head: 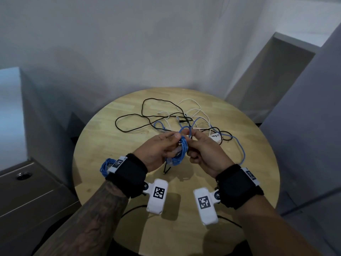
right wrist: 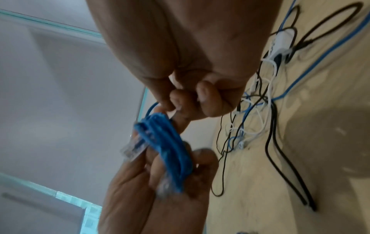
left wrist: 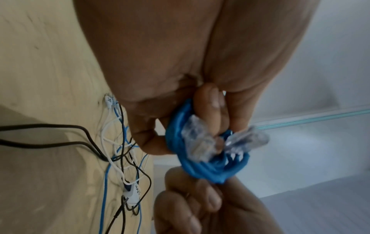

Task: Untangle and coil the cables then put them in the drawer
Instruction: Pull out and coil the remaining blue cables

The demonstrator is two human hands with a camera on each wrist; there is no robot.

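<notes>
Above the round wooden table [head: 114, 137], the left hand [head: 156, 150] grips the coiled blue network cable [head: 180, 151] while the right hand [head: 204, 154] pinches its top loop, the tangled cables [head: 184, 117] lying behind.

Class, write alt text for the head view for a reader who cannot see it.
Two hands hold a coiled blue cable above a round wooden table: the left hand grips the coil, the right hand pinches its top loop. Behind them lies a tangle of black, white and blue cables.
</notes>
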